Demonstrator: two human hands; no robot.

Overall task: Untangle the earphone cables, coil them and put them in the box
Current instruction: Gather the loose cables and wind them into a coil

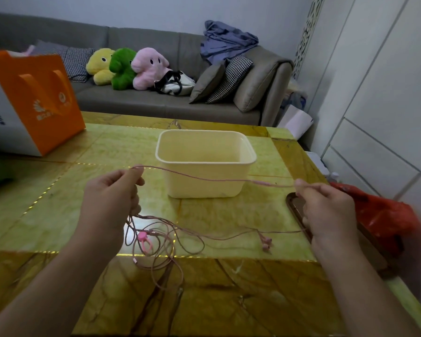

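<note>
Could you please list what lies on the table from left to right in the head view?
Orange paper gift bag → left hand → pale yellow plastic box → pink earbuds → right hand → red plastic bag.

Up at ten o'clock, the orange paper bag (pixel 34 98) carries pale printing on its front: a fan-shaped logo with a short line of characters under it, and a round emblem to its right, all too blurred to read. Its white side panel (pixel 0 117) shows a dark line of print running sideways, digits perhaps, but not legible. Nothing else in view bears any writing at all.
</note>
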